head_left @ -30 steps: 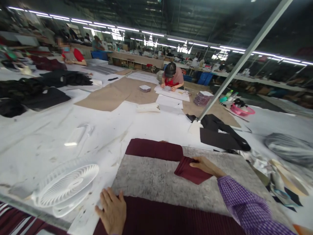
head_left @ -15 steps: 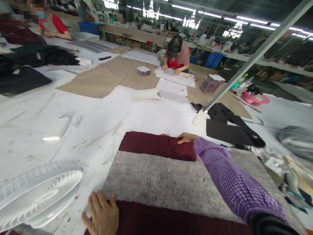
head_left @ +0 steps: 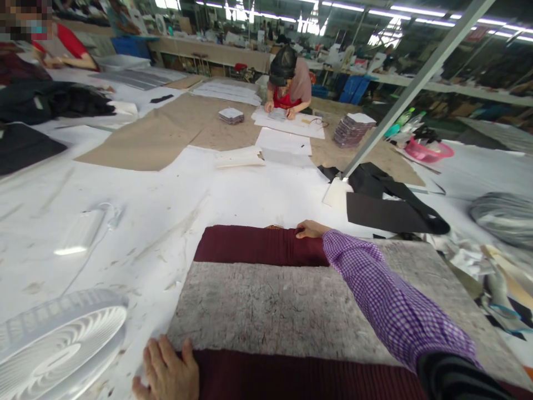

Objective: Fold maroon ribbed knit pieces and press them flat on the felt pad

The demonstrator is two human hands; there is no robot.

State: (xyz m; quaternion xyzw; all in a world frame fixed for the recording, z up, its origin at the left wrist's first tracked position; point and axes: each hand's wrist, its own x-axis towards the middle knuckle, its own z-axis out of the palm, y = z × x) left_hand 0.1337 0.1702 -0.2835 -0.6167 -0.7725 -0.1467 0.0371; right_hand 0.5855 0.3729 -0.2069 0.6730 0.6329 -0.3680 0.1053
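A folded maroon cloth (head_left: 245, 244) lies along the far edge of a grey, scratched board (head_left: 266, 303). At its back edge, near the right end, my right hand (head_left: 313, 228) is closed on the cloth with the thumb on top; some fingers are hidden. A second maroon cloth (head_left: 291, 378), finely ribbed toward the right, spreads across the near side of the board. My left hand (head_left: 169, 371) rests flat at its left end, fingers extended and a little apart. A bit of something brownish shows behind the far cloth.
A white fan (head_left: 62, 344) stands at the lower left, near a white lamp-like block (head_left: 81, 230) with a cord. A metal post (head_left: 400, 105) rises at right beside black fabric pieces (head_left: 387, 211). Across the table a co-worker (head_left: 291, 83) bends over papers; a pink basin (head_left: 428, 150) sits right.
The view has shifted slightly, so the surroundings sit further left. Both hands keep their places on the maroon cloths, and the far cloth looks a little straighter.
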